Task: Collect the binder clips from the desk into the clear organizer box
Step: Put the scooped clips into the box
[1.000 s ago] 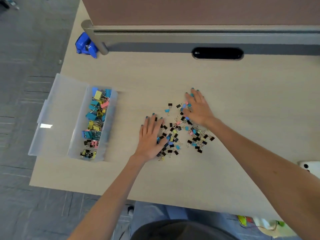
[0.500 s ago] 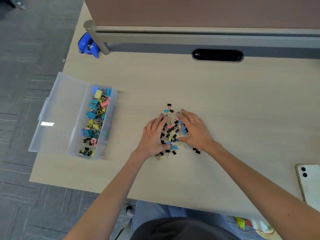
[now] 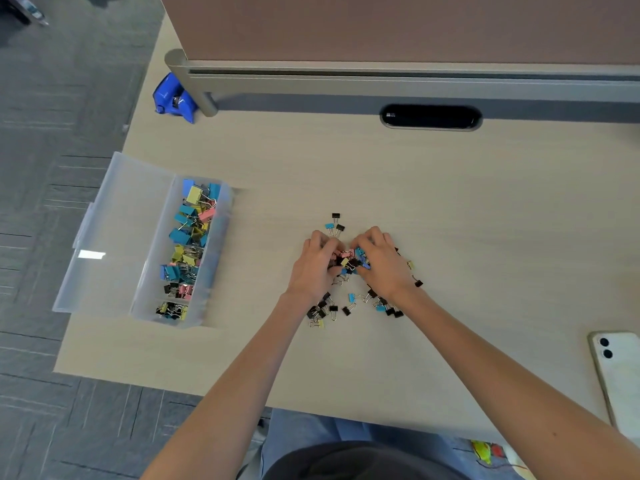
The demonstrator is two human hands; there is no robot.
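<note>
From the head view, I am cupping my left hand (image 3: 317, 268) and my right hand (image 3: 379, 263) around a heap of small binder clips (image 3: 349, 259), black, blue, pink and yellow with wire handles, in the middle of the pale wood-grain desk (image 3: 450, 209). A second ago my palms were lying flat and well apart over a wide scatter; half a second ago they were sweeping inward; now my fingers are curling in and pressing together from both sides, knuckles raised, squeezing the heap between them. I am judging this as the start of a two-handed scoop.

The sweep is leaving stragglers behind. A loose band of clips (image 3: 349, 306) is lying just behind my wrists, nearer the desk edge, a trio (image 3: 334, 225) is sitting just beyond my fingertips, and a couple more are lying to the right of my right hand. These will probably need a second pass.

The clear plastic organizer box (image 3: 221, 244) is standing well to my left near the desk edge, its hinged lid (image 3: 114, 216) lying open flat beside it, and it is already holding many larger clips in the same colours. So the carry will be leftward, and a loosely packed handful could shed clips on the way.

A white phone (image 3: 620, 372) is now showing at the right edge.
</note>
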